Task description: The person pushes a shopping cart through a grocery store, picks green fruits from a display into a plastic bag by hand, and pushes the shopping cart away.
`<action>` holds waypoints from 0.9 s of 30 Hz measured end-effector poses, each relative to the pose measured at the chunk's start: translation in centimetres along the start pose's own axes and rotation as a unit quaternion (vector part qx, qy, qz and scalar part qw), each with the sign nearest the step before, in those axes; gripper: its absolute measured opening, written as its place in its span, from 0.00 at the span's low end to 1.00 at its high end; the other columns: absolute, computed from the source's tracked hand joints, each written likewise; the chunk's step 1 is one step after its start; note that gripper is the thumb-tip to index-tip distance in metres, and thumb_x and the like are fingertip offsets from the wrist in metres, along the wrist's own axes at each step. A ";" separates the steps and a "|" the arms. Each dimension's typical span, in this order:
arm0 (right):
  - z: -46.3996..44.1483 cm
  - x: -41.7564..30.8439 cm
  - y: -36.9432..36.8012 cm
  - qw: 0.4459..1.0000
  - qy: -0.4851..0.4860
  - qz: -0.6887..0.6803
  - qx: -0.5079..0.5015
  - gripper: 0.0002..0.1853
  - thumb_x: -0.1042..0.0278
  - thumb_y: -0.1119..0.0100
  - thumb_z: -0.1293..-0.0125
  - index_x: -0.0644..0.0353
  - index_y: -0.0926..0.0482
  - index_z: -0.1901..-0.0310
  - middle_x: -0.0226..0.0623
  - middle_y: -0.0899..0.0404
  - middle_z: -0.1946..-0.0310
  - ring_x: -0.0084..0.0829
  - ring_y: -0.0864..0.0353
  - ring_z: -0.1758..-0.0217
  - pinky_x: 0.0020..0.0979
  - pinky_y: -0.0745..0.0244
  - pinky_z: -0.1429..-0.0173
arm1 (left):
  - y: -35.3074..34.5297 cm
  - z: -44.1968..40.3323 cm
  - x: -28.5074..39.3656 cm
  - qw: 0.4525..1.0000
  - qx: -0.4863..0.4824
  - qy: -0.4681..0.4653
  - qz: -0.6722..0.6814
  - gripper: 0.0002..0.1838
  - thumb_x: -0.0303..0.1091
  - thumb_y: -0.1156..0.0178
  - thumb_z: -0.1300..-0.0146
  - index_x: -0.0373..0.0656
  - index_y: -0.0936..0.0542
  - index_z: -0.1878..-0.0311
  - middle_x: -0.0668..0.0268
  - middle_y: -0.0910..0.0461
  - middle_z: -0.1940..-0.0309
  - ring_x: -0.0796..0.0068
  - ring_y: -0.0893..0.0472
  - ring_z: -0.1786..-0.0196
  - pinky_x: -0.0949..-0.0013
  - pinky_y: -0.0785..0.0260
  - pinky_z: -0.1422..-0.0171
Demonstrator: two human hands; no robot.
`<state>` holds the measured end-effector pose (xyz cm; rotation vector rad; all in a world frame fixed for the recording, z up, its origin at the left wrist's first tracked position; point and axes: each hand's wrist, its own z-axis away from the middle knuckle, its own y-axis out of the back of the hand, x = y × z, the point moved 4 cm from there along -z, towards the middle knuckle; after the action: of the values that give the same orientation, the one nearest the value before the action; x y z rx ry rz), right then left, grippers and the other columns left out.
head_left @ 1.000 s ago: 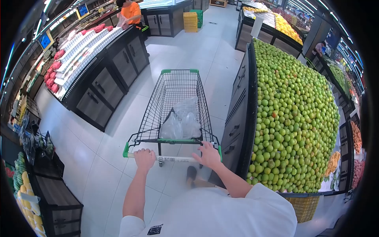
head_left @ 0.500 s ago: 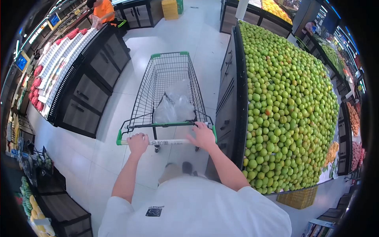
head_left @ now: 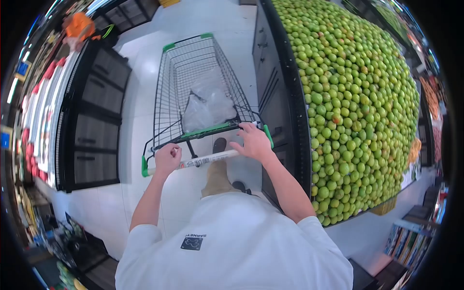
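Note:
A wire shopping cart point(head_left: 191, 63) with green corners stands in front of me, angled slightly left. Its pale handle bar point(head_left: 208, 158) runs across between my hands. My left hand point(head_left: 167, 158) is closed around the left part of the bar. Over the right part lies my right hand point(head_left: 254, 142), holding it loosely, with the thumb apart and the fingers reaching forward near the basket's rim. Clear plastic bags point(head_left: 208, 108) lie in the near end of the cart; what they contain, if anything, I cannot make out.
A large stand heaped with green round fruit point(head_left: 355, 111) borders the cart closely on the right. Along the left runs a dark cabinet point(head_left: 99, 116) with red and white goods on top. A person in orange point(head_left: 79, 26) stands beyond it. Pale floor point(head_left: 140, 63) shows between them.
The cart and handle have tilted, the right end now farther forward than the left. My view has swung right, and the fruit stand looms larger. Both hands stay on the bar.

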<state>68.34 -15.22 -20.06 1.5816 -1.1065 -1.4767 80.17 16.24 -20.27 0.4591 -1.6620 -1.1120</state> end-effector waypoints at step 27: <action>-11.1 -1.7 -1.1 0.986 -0.141 -0.083 -0.033 0.20 0.46 0.35 0.38 0.58 0.18 0.62 0.42 0.28 0.34 0.42 0.32 0.29 0.41 0.26 0.35 | -26.2 -36.2 -15.6 0.824 -0.434 -0.206 -0.300 0.37 0.28 0.43 0.36 0.49 0.41 0.24 0.51 0.38 0.25 0.49 0.22 0.38 0.49 0.27 0.36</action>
<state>79.53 -13.94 -19.22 1.4799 -1.0880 -1.8750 113.01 -1.18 -49.57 0.1238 -1.1533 -2.4153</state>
